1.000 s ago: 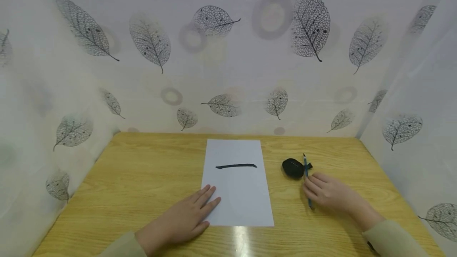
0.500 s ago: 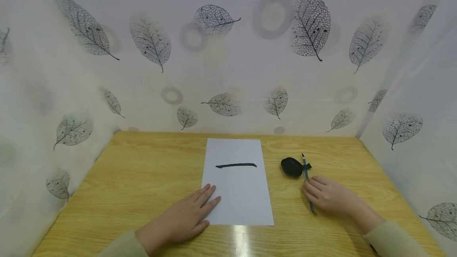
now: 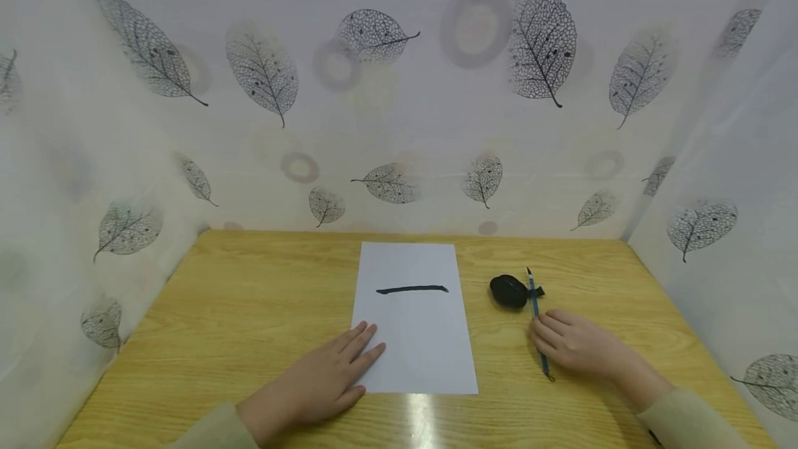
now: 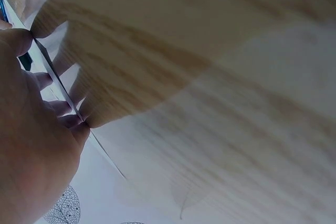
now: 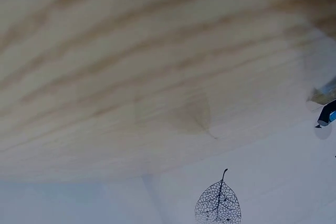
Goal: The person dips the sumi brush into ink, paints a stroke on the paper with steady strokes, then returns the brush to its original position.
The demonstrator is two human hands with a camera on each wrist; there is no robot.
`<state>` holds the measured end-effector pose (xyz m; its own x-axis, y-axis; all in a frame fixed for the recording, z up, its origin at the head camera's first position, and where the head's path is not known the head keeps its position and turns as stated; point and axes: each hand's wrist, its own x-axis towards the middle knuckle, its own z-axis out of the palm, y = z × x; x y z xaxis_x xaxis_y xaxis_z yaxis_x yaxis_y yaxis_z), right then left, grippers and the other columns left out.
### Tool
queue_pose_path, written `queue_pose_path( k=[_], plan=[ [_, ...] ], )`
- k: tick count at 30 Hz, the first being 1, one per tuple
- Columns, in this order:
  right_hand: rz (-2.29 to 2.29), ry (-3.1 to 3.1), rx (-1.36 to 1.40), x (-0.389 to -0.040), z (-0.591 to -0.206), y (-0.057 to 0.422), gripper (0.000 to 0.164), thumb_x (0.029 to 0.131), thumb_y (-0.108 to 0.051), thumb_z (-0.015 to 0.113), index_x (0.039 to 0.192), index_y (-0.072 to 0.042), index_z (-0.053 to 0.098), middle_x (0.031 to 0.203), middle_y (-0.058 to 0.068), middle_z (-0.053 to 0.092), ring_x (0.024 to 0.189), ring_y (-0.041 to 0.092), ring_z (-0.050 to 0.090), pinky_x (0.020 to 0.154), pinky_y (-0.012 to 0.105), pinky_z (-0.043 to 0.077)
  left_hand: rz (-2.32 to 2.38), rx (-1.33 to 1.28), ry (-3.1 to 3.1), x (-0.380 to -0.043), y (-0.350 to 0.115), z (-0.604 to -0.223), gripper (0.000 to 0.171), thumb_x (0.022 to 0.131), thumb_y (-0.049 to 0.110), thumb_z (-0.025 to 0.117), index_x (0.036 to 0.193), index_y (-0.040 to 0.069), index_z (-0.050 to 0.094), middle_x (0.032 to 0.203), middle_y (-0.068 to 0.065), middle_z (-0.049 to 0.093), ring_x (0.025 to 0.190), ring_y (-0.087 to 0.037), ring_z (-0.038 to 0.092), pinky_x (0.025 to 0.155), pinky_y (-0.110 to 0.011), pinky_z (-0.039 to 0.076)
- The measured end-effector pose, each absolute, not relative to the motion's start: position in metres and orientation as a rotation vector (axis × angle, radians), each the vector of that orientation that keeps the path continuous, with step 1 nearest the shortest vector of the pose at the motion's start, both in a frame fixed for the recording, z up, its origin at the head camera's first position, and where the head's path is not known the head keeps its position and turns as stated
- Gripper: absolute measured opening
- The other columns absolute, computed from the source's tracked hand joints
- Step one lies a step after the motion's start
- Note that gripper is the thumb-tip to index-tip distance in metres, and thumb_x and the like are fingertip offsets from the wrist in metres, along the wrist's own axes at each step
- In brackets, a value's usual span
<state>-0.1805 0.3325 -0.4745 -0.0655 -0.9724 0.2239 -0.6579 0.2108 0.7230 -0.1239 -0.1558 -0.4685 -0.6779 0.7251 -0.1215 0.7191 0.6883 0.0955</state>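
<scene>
A blue writing brush [image 3: 533, 300] with a dark tip lies slanted, its upper part across the stem of a black ink dish [image 3: 508, 292]. My right hand [image 3: 580, 343] holds the brush's lower half with bent fingertips; the thumb is hidden. A hanging loop shows at the brush's bottom end. A white paper sheet [image 3: 414, 345] bears one black horizontal stroke [image 3: 413, 289]. My left hand [image 3: 324, 376] lies flat, spread fingers on the sheet's lower left edge. In the left wrist view, that hand [image 4: 37, 140] fills the left side. The right wrist view does not show the right hand plainly.
The wooden table [image 3: 262, 296] has bare wood left of the sheet and between sheet and ink dish. A pale leaf-printed covering [image 3: 411, 123] stands behind the table and along both sides.
Over the last second the brush has shifted slightly, its looped bottom end sliding a little down and right. The ink dish has moved slightly left. The left hand and the sheet stay put.
</scene>
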Motion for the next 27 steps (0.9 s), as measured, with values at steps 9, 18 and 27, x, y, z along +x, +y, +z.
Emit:
queue_pose_path(
  k=[9,18,27],
  plan=[
    [-0.54,-1.822,1.513,-0.179,-0.4736,0.3336,0.061,0.114,0.004,0.017,0.098,-0.009,0.074,0.098,0.008,0.075,0.089,0.019,0.071,0.079,0.032,0.061,0.043,1.193,2.757,-0.1238,-0.1561,-0.471,0.063,0.111,0.043,0.047,0.167,0.017,0.034,0.177,-0.013,0.026,0.163,-0.031,0.029,0.128,-0.047,0.038],
    [-0.516,-1.816,1.498,-0.1779,-0.4741,0.3364,0.059,0.114,0.005,0.018,0.1,-0.007,0.074,0.098,0.009,0.077,0.088,0.019,0.072,0.078,0.032,0.061,0.02,1.199,2.765,-0.1234,-0.1553,-0.472,0.063,0.111,0.043,0.046,0.167,0.017,0.034,0.177,-0.014,0.026,0.163,-0.031,0.028,0.128,-0.047,0.038],
    [-0.522,-1.831,1.498,-0.1768,-0.4738,0.3393,0.061,0.114,0.006,0.016,0.1,-0.008,0.075,0.099,0.009,0.077,0.089,0.018,0.073,0.078,0.032,0.062,0.024,1.189,2.766,-0.1226,-0.1552,-0.4701,0.063,0.111,0.043,0.047,0.167,0.017,0.035,0.177,-0.013,0.026,0.163,-0.031,0.029,0.128,-0.047,0.038]
  ],
)
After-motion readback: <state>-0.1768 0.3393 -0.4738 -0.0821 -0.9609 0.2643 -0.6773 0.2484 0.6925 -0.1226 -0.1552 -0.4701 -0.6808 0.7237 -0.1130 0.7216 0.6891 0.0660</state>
